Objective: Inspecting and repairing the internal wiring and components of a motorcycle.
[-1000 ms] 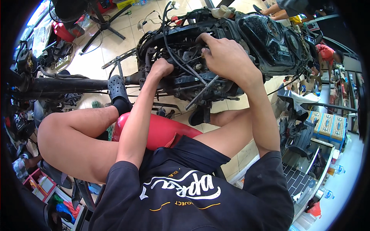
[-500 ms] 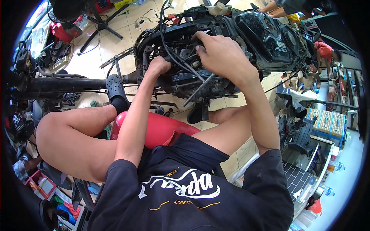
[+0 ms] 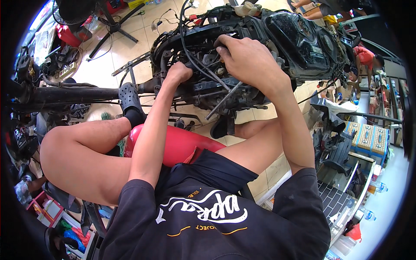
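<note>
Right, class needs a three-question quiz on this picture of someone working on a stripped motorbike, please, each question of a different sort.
1. True or false: both hands are on the motorbike's engine area.
2. What does the person sit on? A) a red stool B) a blue crate C) the bare floor
3. Fill in: the left foot wears a black ____.

Key
1. True: the left hand and right hand both reach in among the black hoses; whether either grips a part is unclear.
2. A
3. clog
</note>
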The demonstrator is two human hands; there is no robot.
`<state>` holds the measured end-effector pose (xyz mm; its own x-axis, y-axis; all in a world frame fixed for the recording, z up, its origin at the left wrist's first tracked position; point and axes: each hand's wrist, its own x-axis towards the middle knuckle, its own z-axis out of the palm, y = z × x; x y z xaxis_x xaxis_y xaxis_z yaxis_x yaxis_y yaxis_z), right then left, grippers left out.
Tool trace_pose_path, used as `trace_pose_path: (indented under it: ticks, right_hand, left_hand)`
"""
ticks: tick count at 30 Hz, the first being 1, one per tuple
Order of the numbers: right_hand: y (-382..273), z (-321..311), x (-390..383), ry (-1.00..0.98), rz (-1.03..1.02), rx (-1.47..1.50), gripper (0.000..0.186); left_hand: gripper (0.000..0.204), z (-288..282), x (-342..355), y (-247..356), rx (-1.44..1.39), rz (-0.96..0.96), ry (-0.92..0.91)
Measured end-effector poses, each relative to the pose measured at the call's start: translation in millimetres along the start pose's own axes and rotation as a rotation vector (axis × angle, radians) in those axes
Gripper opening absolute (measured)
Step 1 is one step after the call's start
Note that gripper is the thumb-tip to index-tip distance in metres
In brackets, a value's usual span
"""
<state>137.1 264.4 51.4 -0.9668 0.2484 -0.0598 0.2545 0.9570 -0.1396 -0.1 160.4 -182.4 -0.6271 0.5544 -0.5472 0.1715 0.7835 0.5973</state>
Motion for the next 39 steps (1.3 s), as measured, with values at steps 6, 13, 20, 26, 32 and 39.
trace_pose_path:
  ticks: [6, 13, 20, 26, 32, 39]
  right_hand:
    - [-4.1, -3.9, -3.4, 0.024, -0.054, -0.001, 0.022]
    - [3.2, -17.3, -10.6, 0.051, 0.039, 0.058, 0.019]
    - [25.5, -51.0, -45.6, 0.281, 0.264, 0.443, 0.019]
    - [31.0, -33.3, -41.8, 0.248, 0.265, 0.443, 0.016]
    - [15.7, -7.7, -15.6, 0.244, 0.069, 0.383, 0.013]
    - [1.3, 22.5, 11.9, 0.212, -0.009, 0.221, 0.013]
  left_hand:
    - [0.043, -2.0, -2.3, -1.4, -0.021, -0.012, 0.020]
    - [0.043, -2.0, -13.7, 2.3, -0.030, 0.019, 0.049]
    - [0.037, -27.0, -38.8, -5.0, -0.165, 0.108, -0.063]
    - [0.031, -71.8, -36.1, -24.8, -0.617, 0.244, 0.280]
    - [0.026, -62.3, 7.7, -69.5, -0.523, 0.130, 0.613]
    - [0.028, -41.8, 5.7, -72.4, -0.847, 0.223, 0.348]
